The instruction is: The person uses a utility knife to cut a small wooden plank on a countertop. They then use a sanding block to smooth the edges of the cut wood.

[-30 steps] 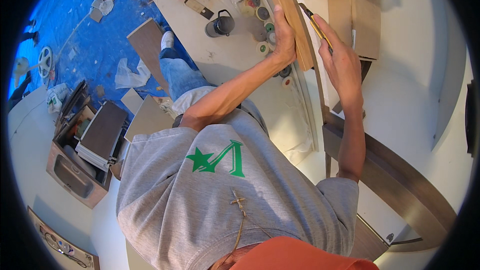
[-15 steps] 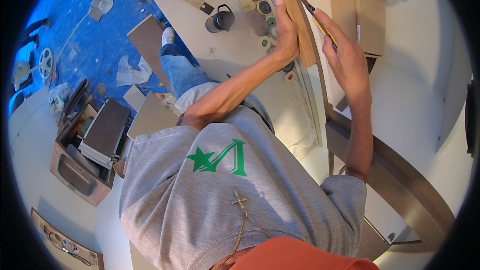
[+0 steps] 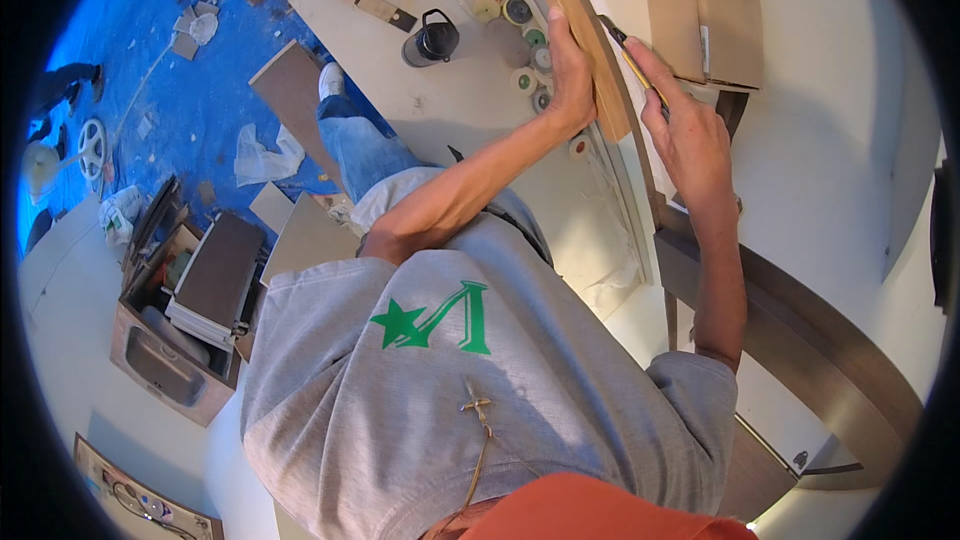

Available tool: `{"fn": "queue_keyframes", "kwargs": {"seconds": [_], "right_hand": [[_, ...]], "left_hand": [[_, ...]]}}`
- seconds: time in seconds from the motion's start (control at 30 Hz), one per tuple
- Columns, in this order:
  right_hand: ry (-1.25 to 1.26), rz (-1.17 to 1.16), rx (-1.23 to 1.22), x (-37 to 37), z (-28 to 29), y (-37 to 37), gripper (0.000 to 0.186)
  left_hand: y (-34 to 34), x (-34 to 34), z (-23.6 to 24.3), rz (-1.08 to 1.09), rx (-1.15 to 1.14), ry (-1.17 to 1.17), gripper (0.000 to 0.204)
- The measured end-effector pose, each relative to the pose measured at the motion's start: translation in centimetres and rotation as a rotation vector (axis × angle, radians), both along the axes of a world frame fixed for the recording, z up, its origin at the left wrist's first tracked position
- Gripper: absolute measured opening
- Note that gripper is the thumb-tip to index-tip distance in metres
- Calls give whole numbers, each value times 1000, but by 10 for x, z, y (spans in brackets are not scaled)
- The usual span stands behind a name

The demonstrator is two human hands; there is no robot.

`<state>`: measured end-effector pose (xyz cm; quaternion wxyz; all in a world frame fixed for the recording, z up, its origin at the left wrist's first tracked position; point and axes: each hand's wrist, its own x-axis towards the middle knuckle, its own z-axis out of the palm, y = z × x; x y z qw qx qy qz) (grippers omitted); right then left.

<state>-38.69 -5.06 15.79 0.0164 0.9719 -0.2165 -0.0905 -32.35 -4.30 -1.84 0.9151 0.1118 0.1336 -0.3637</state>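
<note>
Here my left hand [image 3: 570, 80] stays pressed flat on the narrow tan wooden strip [image 3: 590, 50] at the wall edge; my right hand [image 3: 685, 130] still grips the yellow-black pencil [image 3: 628, 55], barely shifted.

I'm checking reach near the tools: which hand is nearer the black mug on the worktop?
Left. The left hand presses the wooden strip just right of the black mug; the right hand, holding a pencil, is farther right.

Left hand [image 3: 570, 80] at upper centre of frame, palm down, fingers pressed flat, forearm bent at elbow, right hand [image 3: 685, 125] upper right, fingers curled in pinch, arm extended straight.
</note>
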Motion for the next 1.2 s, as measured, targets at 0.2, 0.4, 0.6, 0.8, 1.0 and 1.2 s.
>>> {"fn": "queue_keyframes", "kwargs": {"seconds": [0.2, 0.4, 0.6, 0.8, 1.0, 1.2], "right_hand": [[75, -88, 51, -11, 6, 5, 59], [58, -94, 97, -27, 12, 7, 61], [47, -134, 51, -71, 13, 5, 61], [-93, -59, 276, -85, 15, 11, 57], [-477, -194, 387, -119, 3, 35, 53], [-755, -465, 778, -118, -105, 71, 40]], "left_hand": [[2, -11, -1, 3, -36, 12, 71], [8, -12, 7, 21, -1, -71, 71], [-3, -39, -1, -53, 5, -40, 79], [-6, -66, 3, -123, 334, -46, 89], [16, -56, -16, -169, 335, -205, 81], [111, -35, -21, -179, 261, -284, 68]]}}
